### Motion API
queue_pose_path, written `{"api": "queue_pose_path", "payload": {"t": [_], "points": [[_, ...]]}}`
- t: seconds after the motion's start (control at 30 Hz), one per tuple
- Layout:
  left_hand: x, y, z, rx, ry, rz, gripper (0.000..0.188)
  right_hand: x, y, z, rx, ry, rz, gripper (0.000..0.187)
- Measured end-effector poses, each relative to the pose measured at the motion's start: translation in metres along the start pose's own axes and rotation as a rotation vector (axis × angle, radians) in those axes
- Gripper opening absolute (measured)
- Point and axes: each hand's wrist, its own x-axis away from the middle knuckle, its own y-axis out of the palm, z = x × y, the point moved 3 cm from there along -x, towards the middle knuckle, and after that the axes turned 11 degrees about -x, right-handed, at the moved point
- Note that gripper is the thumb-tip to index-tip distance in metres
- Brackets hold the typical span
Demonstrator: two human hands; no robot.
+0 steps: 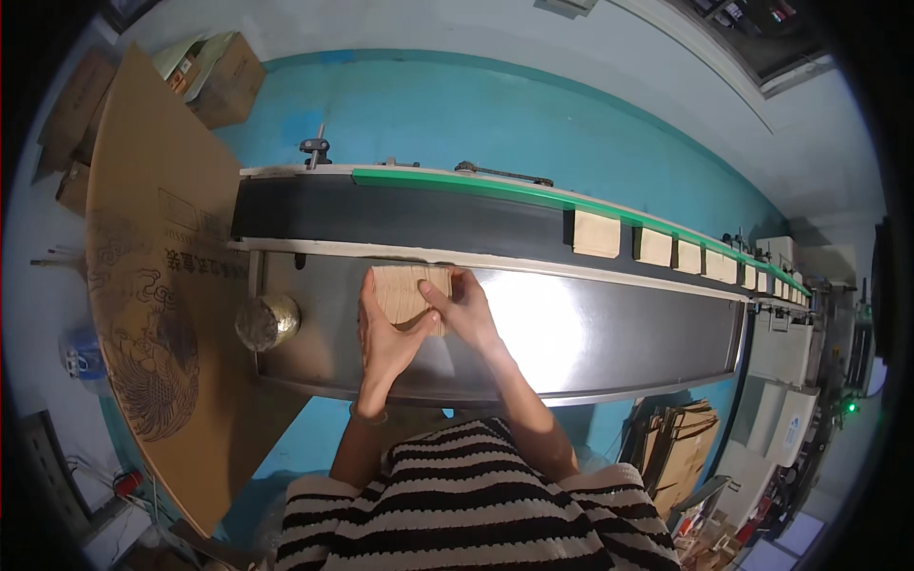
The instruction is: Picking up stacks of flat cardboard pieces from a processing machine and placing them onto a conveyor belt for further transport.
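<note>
Between my two hands is a tan block of fine parallel layers [398, 290], like a stack of folded paper; its exact kind I cannot make out. My left hand [383, 335] grips it along the left side and near edge. Around its right side, my right hand [464, 310] is closed, with the thumb laid across the layers. Both hands are over the metal tray table [619, 333], just short of the conveyor's near rail. Similar pale tan blocks [597, 234] stand in a row on the dark conveyor belt [409, 211], stretching away to the right.
A green guide rail [457, 188] runs along the belt's far side. On the tray's left end sits a roll of clear tape [268, 322]. A large cardboard sheet [143, 266] stands at the left. Flattened cardboard [674, 447] leans below the table at the right.
</note>
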Motion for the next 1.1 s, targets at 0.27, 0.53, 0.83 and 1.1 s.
{"api": "queue_pose_path", "payload": {"t": [0.27,0.53,0.83,1.1], "points": [[-0.005,0.001,-0.001,-0.029,0.036,0.030,0.114,0.008,-0.011,0.021,-0.330,0.342,0.048,0.035],[-0.010,0.012,0.006,-0.103,0.094,0.029,0.112,-0.001,-0.019,0.003,0.022,0.192,0.037,0.031],[-0.009,0.036,0.037,0.013,0.004,-0.119,0.098,-0.033,-0.121,0.022,-0.258,0.077,0.333,0.032],[-0.011,0.057,0.030,0.202,0.058,-0.175,0.092,-0.006,-0.068,0.003,-0.405,0.401,0.160,0.049]]}}
